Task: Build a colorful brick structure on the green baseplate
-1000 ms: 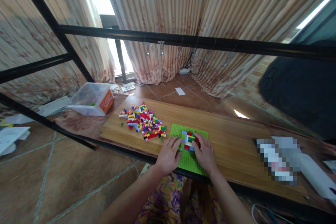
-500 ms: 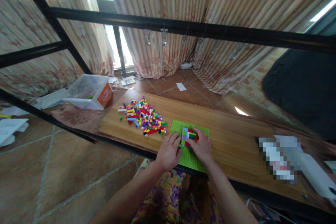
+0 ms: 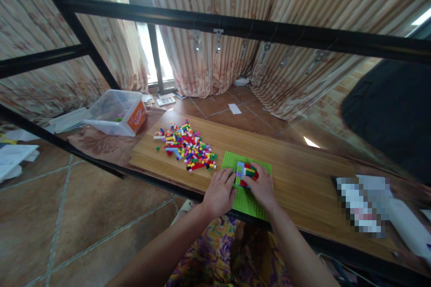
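Observation:
A bright green studded baseplate [image 3: 249, 203] lies near the front edge of the wooden board. On it sits a low block of toy bricks [image 3: 247, 171] in red, white, yellow, green and light blue. My right hand [image 3: 261, 187] has its thumb and fingers closed around this block from the right; the palm covers part of it. At the plate's left edge rests my left hand [image 3: 219, 192], fingers stretched forward and fingertips close beside the block. I see nothing held in it, though the fingertips' underside is hidden. Left of the plate spreads a pile of loose toy bricks [image 3: 190, 145].
The wooden board [image 3: 303, 179] bears all this. A clear plastic box [image 3: 111, 112] with an orange label stands at the far left. Black metal rails [image 3: 235, 24] cross in front of the curtains. A blurred-out item [image 3: 360, 208] and a white object [image 3: 411, 226] lie at the right.
The whole view has shifted slightly, so the scene sits a little further right. Both hands keep nearly the same place and pose at the baseplate.

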`<state>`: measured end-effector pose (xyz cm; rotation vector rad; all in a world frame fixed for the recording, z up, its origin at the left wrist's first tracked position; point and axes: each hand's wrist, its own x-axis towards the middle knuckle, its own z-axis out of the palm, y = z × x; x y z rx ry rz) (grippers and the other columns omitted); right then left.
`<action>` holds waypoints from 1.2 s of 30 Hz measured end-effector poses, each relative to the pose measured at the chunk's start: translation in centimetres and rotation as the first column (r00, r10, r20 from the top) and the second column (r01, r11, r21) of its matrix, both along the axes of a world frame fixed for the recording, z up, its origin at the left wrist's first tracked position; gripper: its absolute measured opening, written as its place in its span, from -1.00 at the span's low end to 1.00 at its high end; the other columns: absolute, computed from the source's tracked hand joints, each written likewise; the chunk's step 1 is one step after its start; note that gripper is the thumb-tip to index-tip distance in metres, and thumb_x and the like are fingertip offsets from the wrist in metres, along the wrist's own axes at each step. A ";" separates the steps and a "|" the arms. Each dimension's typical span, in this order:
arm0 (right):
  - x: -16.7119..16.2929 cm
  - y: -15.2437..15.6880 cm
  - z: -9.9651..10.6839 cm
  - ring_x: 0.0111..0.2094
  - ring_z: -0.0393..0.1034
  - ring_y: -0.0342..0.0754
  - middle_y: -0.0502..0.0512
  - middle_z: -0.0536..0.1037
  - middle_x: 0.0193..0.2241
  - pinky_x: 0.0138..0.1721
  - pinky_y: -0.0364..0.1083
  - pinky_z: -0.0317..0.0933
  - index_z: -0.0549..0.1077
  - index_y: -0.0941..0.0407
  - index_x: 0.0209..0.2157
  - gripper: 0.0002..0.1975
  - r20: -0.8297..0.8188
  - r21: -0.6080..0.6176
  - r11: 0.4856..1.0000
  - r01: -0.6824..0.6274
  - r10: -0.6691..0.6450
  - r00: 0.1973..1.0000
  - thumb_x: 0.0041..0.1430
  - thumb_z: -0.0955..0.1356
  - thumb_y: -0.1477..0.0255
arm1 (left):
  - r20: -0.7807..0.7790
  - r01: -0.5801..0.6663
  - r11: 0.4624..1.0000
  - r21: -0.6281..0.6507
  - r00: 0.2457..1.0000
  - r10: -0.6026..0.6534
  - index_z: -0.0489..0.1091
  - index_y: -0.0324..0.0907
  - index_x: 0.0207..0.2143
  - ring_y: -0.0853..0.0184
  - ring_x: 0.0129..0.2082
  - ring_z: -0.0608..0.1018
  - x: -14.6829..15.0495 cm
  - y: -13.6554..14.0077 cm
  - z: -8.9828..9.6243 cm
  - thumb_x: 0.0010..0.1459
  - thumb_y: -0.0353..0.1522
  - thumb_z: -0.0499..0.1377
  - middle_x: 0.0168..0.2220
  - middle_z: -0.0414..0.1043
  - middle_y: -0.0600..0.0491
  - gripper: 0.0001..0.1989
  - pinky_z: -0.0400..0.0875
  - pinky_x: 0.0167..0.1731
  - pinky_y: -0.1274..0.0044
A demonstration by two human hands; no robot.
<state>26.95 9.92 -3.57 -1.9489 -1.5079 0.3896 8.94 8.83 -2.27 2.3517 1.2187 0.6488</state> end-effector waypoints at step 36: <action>-2.2 1.5 0.8 0.02 0.31 0.11 0.25 0.49 -0.01 0.07 0.08 0.01 0.40 0.17 0.01 -0.60 0.488 0.052 0.978 -0.201 0.151 0.859 0.30 0.15 0.28 | 0.278 -0.148 0.988 0.030 0.951 0.134 0.31 -0.16 0.08 0.24 0.10 0.39 -3.7 -0.5 -0.6 0.22 -0.42 0.02 0.09 0.35 -0.10 -0.63 0.35 0.11 0.31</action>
